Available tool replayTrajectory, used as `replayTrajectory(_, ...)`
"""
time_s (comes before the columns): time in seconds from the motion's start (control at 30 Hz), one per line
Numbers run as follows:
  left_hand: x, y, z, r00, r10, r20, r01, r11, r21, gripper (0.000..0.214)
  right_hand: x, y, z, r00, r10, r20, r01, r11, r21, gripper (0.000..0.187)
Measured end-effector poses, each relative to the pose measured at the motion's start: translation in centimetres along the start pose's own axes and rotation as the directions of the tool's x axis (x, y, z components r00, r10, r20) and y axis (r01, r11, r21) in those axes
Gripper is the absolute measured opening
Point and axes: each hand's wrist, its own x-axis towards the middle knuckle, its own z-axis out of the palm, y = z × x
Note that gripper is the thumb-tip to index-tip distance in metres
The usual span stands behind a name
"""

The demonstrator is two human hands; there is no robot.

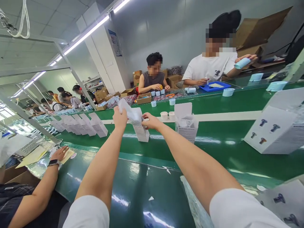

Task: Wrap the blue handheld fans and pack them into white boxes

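My left hand (120, 118) is closed on a translucent plastic bag (127, 110), which spreads over the top of a small white carton (142, 133). What the bag contains is hard to make out. At the carton's upper right edge, my right hand (152, 122) pinches the rim between thumb and fingers. The carton stands upright on the green conveyor belt (163, 137). Just to the right is another white carton (187, 129) with its flap raised and clear plastic showing inside.
Several open white cartons (85, 125) stand in a row at left. A large printed carton (275, 126) is at right. Across the belt, two people work near light-blue cups (228, 92) and a blue tray (215, 86). A co-worker's hand (60, 153) rests at left.
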Motion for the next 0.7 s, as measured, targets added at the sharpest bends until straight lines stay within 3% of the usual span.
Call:
replayTrajectory(0.07, -0.1, 0.5, 1.3, 0.987, 0.094, 0.128, -0.109, 0.987, 0.116, 0.033, 0.1, 0.0, -0.1, 1.000, 0.004, 0.000, -0.004, 1.000, 0.014, 0.042)
replayTrajectory(0.13, -0.1, 1.1, 3.1, 0.928, 0.162, 0.335, -0.265, 0.920, 0.289, 0.033, 0.0, 0.0, -0.1, 1.000, 0.003, -0.012, -0.003, 1.000, 0.025, 0.041)
replayTrajectory(0.2, -0.1, 1.4, 4.7, 0.880, 0.147, 0.452, -0.366, 0.816, 0.447, 0.036, -0.3, 0.1, -0.2, 1.000, -0.002, -0.016, 0.002, 1.000, 0.031, 0.039)
replayTrajectory(0.33, 0.2, 1.4, 6.0, 0.900, 0.151, 0.410, -0.389, 0.701, 0.597, 0.040, -1.1, 0.3, -0.4, 1.000, -0.005, 0.009, 0.005, 1.000, 0.014, 0.042)
replayTrajectory(0.5, 0.1, -0.3, 5.5, 0.935, 0.187, 0.302, -0.345, 0.677, 0.650, 0.033, -1.1, 0.9, 0.3, 0.999, -0.041, 0.026, 0.043, 0.998, -0.049, 0.072)
replayTrajectory(0.63, -1.7, -2.0, 4.8, 0.842, 0.208, 0.498, -0.512, 0.602, 0.613, 0.024, -0.6, 1.7, 0.6, 0.996, -0.080, -0.026, 0.078, 0.993, -0.086, 0.074)
replayTrajectory(0.7, -2.8, -2.4, 3.8, 0.837, 0.291, 0.464, -0.537, 0.605, 0.588, 0.029, -0.4, 2.0, 0.3, 0.996, -0.085, -0.031, 0.081, 0.992, -0.093, 0.073)
